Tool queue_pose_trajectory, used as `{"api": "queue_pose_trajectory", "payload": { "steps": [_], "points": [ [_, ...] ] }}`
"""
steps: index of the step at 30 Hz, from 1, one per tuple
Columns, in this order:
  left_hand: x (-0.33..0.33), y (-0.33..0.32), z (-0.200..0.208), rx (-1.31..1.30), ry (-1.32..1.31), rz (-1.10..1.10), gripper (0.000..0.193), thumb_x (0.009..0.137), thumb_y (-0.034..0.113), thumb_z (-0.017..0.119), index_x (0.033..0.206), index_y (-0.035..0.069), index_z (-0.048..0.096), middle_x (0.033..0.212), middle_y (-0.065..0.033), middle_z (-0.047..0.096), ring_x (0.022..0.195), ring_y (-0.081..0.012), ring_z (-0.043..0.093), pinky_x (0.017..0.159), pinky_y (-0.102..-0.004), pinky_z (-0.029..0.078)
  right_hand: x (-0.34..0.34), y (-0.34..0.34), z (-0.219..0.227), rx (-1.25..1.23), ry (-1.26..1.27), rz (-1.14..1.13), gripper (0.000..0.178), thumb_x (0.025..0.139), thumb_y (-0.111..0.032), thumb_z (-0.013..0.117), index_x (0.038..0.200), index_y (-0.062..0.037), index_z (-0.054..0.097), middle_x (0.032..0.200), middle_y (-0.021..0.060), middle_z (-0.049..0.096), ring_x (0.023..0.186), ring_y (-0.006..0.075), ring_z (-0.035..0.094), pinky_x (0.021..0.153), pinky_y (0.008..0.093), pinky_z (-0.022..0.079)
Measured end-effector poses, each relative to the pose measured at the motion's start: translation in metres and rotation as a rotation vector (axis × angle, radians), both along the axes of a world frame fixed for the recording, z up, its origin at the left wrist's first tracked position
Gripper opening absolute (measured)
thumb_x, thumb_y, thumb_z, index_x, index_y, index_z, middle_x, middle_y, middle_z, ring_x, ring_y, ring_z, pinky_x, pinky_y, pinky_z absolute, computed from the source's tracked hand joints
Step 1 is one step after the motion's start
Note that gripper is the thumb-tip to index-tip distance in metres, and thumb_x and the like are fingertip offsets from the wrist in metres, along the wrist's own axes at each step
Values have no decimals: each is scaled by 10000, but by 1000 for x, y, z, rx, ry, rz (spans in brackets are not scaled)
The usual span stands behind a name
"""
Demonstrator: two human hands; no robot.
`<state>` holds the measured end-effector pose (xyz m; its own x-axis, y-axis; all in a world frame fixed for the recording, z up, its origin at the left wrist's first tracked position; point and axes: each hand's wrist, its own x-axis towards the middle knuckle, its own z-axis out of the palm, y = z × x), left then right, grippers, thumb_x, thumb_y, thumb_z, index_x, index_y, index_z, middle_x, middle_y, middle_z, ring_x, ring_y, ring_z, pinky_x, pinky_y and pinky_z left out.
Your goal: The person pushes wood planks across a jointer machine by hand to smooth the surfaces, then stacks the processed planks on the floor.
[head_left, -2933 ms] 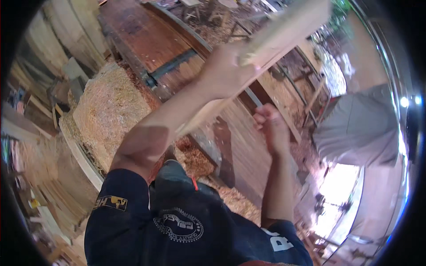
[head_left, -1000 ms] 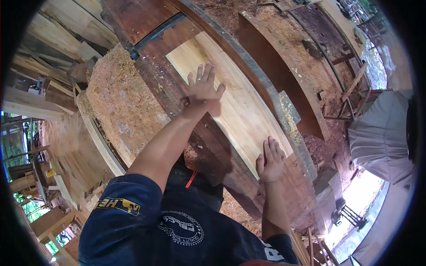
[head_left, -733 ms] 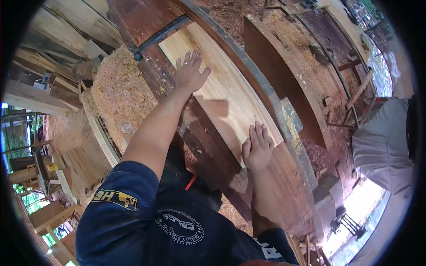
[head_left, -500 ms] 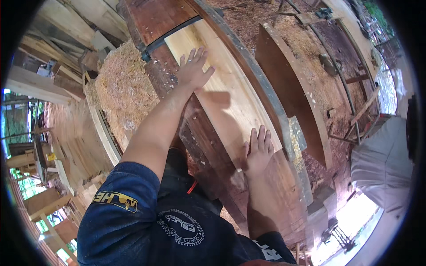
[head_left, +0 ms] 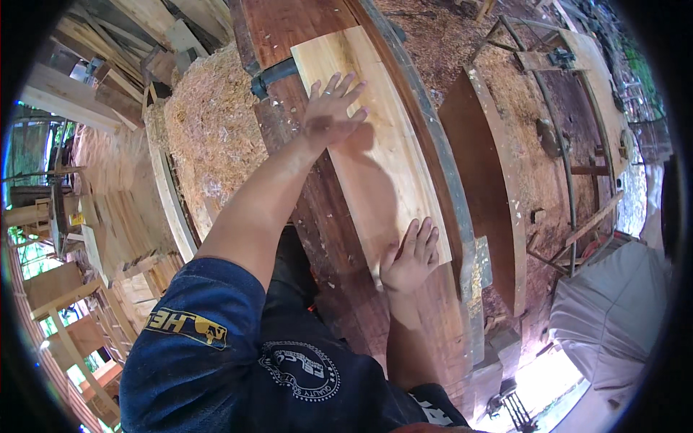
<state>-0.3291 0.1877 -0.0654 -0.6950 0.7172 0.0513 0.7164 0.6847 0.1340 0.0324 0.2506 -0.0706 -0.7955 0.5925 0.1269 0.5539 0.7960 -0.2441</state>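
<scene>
A pale, smooth wooden board lies flat along a long reddish-brown wooden bed. My left hand rests on the board toward its far end, fingers spread, a ring on one finger. Over the board's near end lies my right hand, palm down, with its fingers stretched out and the thumb apart. Neither hand is wrapped round anything. A dark slot crosses the bed; the board's far end covers most of it, leaving only its left part in view.
A raised dark rail runs along the board's right side. Left of the bed is a heap of wood shavings, with stacked planks beyond. A wide brown panel stands at the right, near a grey cover.
The board has slid away from me along the bed, and its far end now lies over the slot. Both hands remain on it, and my view has turned slightly.
</scene>
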Motion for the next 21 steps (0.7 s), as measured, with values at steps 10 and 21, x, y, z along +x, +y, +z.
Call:
{"api": "queue_pose_trajectory", "payload": {
  "steps": [10,21],
  "points": [
    [-38,-1,-6,3,23,27,620,1045,556,458,1601,292,387,1707,-45,277,1572,-297,246,1268,-581,164,-41,1,3,-16,-14,7,628,961,-348,561,1519,-63,516,1628,177,422,1493,411,388,1134,489,312],
    [-88,-4,-17,82,90,14,618,1028,589,453,1582,316,421,1688,-37,322,1558,-280,273,1254,-592,176,-91,-2,6,-10,-37,17,611,990,-336,527,1533,-56,493,1625,202,416,1492,432,385,1112,530,336]
  ]
}}
